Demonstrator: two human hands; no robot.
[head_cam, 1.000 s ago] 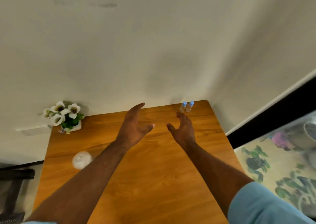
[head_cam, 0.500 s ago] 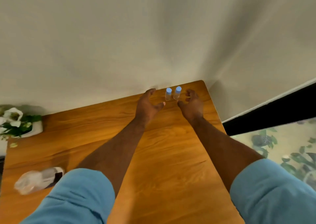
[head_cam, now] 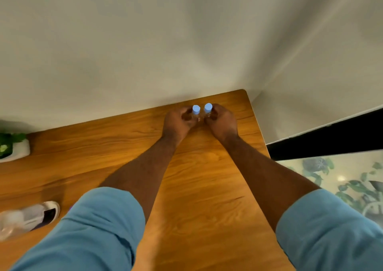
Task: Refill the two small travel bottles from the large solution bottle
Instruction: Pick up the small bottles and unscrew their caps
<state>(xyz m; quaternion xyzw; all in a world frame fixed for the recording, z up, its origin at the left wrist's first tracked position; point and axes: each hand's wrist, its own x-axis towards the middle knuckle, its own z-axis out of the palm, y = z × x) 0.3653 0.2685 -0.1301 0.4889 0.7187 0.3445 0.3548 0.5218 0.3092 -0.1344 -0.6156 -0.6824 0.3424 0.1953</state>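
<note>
Blue sleeves (head_cam: 99,229) closest to camera, both forearms stretched out over wooden table (head_cam: 207,198). Big solution bottle (head_cam: 27,219) lying on its side near left edge, pretty blurry, well apart from hands. White planter (head_cam: 15,150) with green leaves further back on left. Far end near wall corner: left hand (head_cam: 178,121) curled round left travel bottle (head_cam: 195,112), right hand (head_cam: 222,121) curled round right travel bottle (head_cam: 207,110). Bottles upright, side by side, just about touching, blue caps on.
</note>
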